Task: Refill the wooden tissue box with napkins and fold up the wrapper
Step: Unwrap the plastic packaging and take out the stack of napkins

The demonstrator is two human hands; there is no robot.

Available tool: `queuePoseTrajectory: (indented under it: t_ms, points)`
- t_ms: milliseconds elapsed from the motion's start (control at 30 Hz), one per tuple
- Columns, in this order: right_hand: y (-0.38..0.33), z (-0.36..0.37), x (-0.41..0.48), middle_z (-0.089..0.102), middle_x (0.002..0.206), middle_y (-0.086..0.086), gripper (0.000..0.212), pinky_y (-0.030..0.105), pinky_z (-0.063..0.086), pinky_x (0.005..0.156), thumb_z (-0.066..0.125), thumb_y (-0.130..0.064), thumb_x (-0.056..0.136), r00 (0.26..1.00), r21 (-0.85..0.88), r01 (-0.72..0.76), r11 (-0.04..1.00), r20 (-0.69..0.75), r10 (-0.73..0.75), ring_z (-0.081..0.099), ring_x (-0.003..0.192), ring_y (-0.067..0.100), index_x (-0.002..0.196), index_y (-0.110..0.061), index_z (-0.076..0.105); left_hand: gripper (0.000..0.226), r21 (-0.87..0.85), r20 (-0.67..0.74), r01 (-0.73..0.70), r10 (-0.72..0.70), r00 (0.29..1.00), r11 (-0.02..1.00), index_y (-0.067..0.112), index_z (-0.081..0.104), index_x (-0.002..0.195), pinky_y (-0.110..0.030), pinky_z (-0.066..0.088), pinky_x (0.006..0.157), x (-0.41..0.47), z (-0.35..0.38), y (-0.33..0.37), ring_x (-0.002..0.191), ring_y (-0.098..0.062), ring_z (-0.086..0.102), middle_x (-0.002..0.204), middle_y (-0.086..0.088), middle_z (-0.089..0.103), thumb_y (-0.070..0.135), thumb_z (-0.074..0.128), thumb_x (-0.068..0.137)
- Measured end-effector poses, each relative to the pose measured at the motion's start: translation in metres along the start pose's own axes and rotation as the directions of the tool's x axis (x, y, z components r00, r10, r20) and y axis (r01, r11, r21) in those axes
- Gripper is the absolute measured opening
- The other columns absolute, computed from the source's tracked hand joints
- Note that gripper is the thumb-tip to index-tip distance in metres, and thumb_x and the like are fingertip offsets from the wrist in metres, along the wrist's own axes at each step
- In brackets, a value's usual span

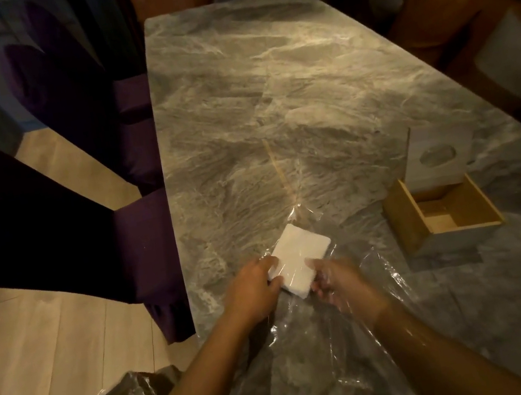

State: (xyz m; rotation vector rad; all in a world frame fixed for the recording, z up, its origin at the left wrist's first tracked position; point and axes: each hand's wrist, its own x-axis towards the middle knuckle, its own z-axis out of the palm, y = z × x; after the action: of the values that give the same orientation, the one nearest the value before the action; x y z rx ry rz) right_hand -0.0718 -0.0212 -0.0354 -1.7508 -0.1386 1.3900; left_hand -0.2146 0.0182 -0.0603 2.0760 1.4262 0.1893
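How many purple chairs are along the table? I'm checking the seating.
2 in view: one purple chair at the left near the hands, another farther along the same side. More may be hidden in the dark.

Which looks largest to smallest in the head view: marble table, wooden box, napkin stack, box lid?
1. Marble table
2. Wooden box
3. Box lid, which lies farther from the camera, so its rank against the box is unsure
4. Napkin stack, held by both hands
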Motion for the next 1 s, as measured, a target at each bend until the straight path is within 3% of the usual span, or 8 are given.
queuePoseTrajectory:
  t_ms: [167,267,367,500,600,767,867,1000]
  points:
    - [0.003,-0.001,0.015,0.061,0.07,0.012,0.009,0.024,0.046,0.04,0.068,-0.005,0.079,0.989,-0.11,0.141,0.984,-0.023,-0.144,0.054,0.052,0.019,0.076,-0.006,0.059,0.045,0.059,0.012,-0.043,0.042,0.999,0.997,0.031,0.041,0.134,-0.038,0.046,0.092,0.0,0.004,-0.008,0.115,-0.021,0.052,0.129,-0.002,0.052,0.033,0.05,0.09]
    - [0.004,0.005,0.019,0.063,0.077,0.006,0.016,0.022,0.048,0.044,0.07,-0.004,0.077,0.974,-0.169,0.215,0.962,-0.031,-0.224,0.058,0.061,0.016,0.072,-0.013,0.057,0.046,-0.02,0.01,-0.058,0.058,0.998,0.998,0.028,0.042,0.134,-0.034,0.042,0.091,-0.002,0.007,-0.01,0.115,-0.02,0.051,0.129,-0.001,0.053,0.03,0.053,0.09]
    - [0.003,0.012,0.018,0.064,0.077,0.007,0.017,0.02,0.047,0.041,0.073,-0.009,0.076,0.981,-0.177,0.192,0.965,-0.003,-0.195,0.061,0.063,0.02,0.088,-0.007,0.061,0.044,-0.062,0.008,-0.074,0.074,0.997,0.995,0.027,0.045,0.131,-0.034,0.045,0.088,-0.004,0.009,-0.008,0.111,-0.019,0.053,0.126,0.001,0.056,0.028,0.056,0.088]
    - [-0.001,0.011,0.016,0.066,0.095,0.019,0.031,0.042,0.057,0.065,0.07,-0.004,0.076,0.991,-0.168,0.127,0.978,-0.022,-0.132,0.063,0.077,0.032,0.105,0.006,0.061,0.044,-0.04,-0.023,-0.076,0.076,0.997,0.996,0.029,0.045,0.131,-0.032,0.045,0.084,-0.005,0.011,-0.009,0.108,-0.017,0.055,0.123,0.004,0.057,0.031,0.055,0.089]
    - [-0.003,0.001,0.009,0.067,0.095,0.02,0.03,0.044,0.056,0.069,0.068,-0.001,0.076,0.992,-0.108,0.126,0.986,0.038,-0.122,0.064,0.078,0.033,0.104,0.008,0.062,0.033,0.041,-0.043,-0.07,0.072,0.996,0.997,0.031,0.053,0.124,-0.03,0.044,0.076,-0.006,0.011,-0.011,0.101,-0.019,0.057,0.114,0.001,0.058,0.032,0.05,0.091]
    - [-0.013,-0.05,-0.008,0.067,0.099,0.026,0.032,0.049,0.055,0.076,0.067,-0.007,0.079,0.991,-0.115,0.1,0.988,0.095,-0.089,0.065,0.089,0.039,0.108,0.005,0.06,0.03,0.247,-0.151,0.003,0.036,0.988,0.969,0.022,0.058,0.115,-0.034,0.048,0.072,-0.007,0.003,-0.022,0.088,-0.026,0.062,0.11,-0.005,0.058,0.034,0.042,0.093]
    - [-0.018,-0.096,-0.026,0.069,0.096,0.021,0.032,0.035,0.054,0.061,0.066,-0.009,0.077,0.98,-0.133,0.158,0.979,0.14,-0.139,0.067,0.084,0.031,0.106,0.003,0.061,0.031,0.28,-0.177,0.026,0.025,0.984,0.96,0.023,0.059,0.117,-0.034,0.047,0.069,-0.006,0.0,-0.023,0.088,-0.027,0.063,0.11,-0.006,0.058,0.033,0.044,0.092]
    - [-0.033,-0.157,-0.055,0.071,0.095,0.017,0.042,0.038,0.052,0.068,0.067,-0.021,0.065,0.966,-0.071,0.245,0.967,0.098,-0.238,0.067,0.088,0.031,0.105,-0.009,0.061,0.032,0.3,-0.187,0.02,0.038,0.982,0.954,0.022,0.059,0.117,-0.032,0.045,0.067,-0.008,0.003,-0.022,0.085,-0.026,0.062,0.108,-0.007,0.058,0.036,0.046,0.091]
